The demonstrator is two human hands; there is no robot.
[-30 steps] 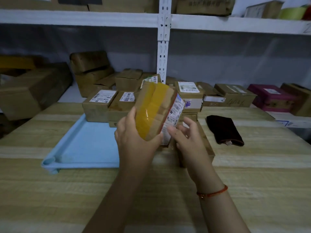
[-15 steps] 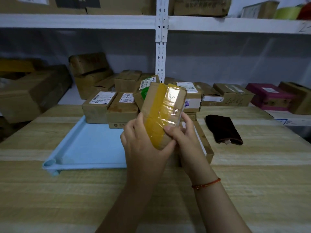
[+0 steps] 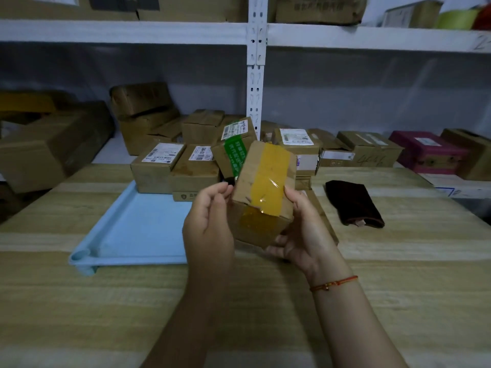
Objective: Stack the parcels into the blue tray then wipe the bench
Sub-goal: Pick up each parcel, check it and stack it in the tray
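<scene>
I hold a small cardboard parcel [image 3: 261, 192] with a yellow tape strip above the bench, tilted. My left hand [image 3: 210, 224] grips its left side and my right hand [image 3: 300, 229] cups its right and lower edge. The blue tray [image 3: 127, 229] lies on the bench left of my hands. Two labelled parcels [image 3: 156, 168] [image 3: 196, 171] stand at its far end, with a green-taped parcel [image 3: 233, 150] leaning behind the held one. A flat box [image 3: 322, 211] lies partly hidden under my right hand. A dark cloth [image 3: 353, 203] rests on the bench to the right.
More cardboard parcels [image 3: 369, 148] and a magenta box [image 3: 427, 152] sit on the shelf behind the bench. Large cartons [image 3: 50, 144] fill the left of the shelf. A white shelf post [image 3: 256, 75] rises at centre. Wooden bench surface [image 3: 265, 314] extends toward me.
The parcel has been turned in my hands so the label side faces away and the yellow-taped face shows. My hands shifted slightly right and lower on it.
</scene>
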